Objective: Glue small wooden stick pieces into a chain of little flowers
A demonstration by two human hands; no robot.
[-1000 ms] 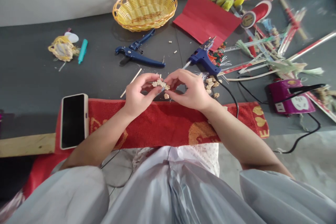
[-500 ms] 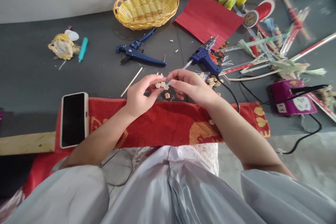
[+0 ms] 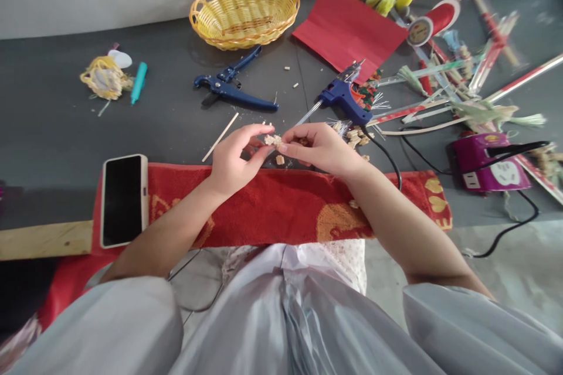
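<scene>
Between my fingertips is a small cluster of pale stick bundles (image 3: pixel 273 140), their cut ends showing. My left hand (image 3: pixel 237 155) pinches it from the left with thumb and fingers. From the right, the thumb and fingers of my right hand (image 3: pixel 319 149) close on the same cluster. One loose short bundle (image 3: pixel 280 160) lies on the table just below it. Behind my right hand rests a blue glue gun (image 3: pixel 343 96) with a clear glue stick (image 3: pixel 308 112) in its back end. More short bundles (image 3: pixel 355 139) lie right of my right hand.
A blue cutter (image 3: pixel 235 92) and a thin stick (image 3: pixel 220 136) lie left of centre. Behind are a yellow basket (image 3: pixel 246 35) and red paper (image 3: pixel 347 29). A phone (image 3: pixel 125 200) rests on the red towel (image 3: pixel 264 211). A purple power socket (image 3: pixel 490 164) with cables stands right.
The cluster has turned between my fingers, and my right fingers have come down and closed nearer to it. My left hand has barely moved.
</scene>
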